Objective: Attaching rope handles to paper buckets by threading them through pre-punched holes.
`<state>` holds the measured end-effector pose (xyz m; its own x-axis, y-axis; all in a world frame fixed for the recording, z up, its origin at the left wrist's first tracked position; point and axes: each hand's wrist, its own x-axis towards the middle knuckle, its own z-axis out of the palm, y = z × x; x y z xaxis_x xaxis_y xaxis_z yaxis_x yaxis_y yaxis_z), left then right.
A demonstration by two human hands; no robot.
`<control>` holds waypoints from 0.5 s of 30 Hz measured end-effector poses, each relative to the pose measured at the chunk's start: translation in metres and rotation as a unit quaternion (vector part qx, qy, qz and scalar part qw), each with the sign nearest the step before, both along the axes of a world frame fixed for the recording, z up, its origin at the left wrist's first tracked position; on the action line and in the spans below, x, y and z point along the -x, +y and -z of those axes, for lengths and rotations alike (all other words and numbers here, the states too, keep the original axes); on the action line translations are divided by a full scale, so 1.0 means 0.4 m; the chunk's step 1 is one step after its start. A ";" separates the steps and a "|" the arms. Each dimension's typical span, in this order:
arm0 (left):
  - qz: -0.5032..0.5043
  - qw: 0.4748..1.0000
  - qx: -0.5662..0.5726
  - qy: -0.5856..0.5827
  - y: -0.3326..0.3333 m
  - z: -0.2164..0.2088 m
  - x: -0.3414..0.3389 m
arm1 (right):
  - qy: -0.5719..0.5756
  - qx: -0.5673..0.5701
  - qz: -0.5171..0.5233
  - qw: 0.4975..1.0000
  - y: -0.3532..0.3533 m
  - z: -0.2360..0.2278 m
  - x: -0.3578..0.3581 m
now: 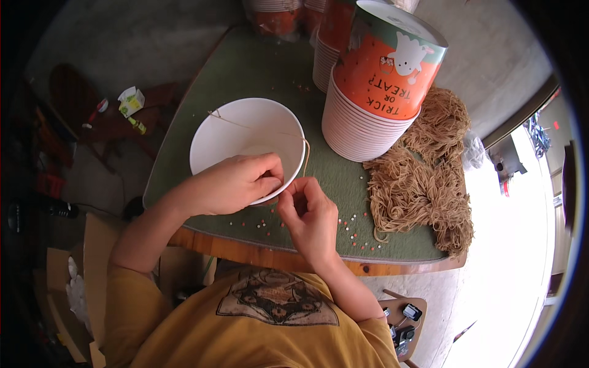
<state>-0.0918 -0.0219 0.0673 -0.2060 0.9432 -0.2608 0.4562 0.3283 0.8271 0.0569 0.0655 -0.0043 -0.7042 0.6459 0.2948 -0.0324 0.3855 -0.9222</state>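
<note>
White bucket (211, 147): tan cord (308, 149) hangs outside its right rim, running down toward right hand (311, 221), nearer one; left hand (236, 181) curls inside. Both pinches: I can't tell.

To the left, I saw a dark wooden chair (70, 92) with a rounded back. Near it, a white and yellow-green tissue pack (130, 102) rested, and a small yellow-green bottle (137, 126) lay just beside it. At lower left stood an open cardboard box (100, 276), with white plastic (76, 294) inside. At lower right, a light brown stool (419, 305) carried small black devices (405, 336). The wall (491, 55) was grey, and strong daylight filled the doorway (506, 245) at right.
</note>
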 end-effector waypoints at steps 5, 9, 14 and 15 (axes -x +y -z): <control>-0.042 0.963 -0.168 0.208 -0.015 0.008 -0.012 | 0.016 0.047 -0.021 0.999 0.030 -0.008 -0.025; -0.079 0.967 -0.183 0.161 -0.019 -0.007 -0.015 | 0.081 0.139 -0.044 0.986 0.052 -0.045 -0.025; -0.042 0.957 -0.229 0.171 -0.011 -0.010 -0.010 | -0.017 0.147 -0.113 0.982 0.055 -0.074 0.013; -0.042 0.956 -0.232 0.173 -0.012 -0.001 -0.009 | -0.021 0.175 -0.134 0.975 0.056 -0.073 0.018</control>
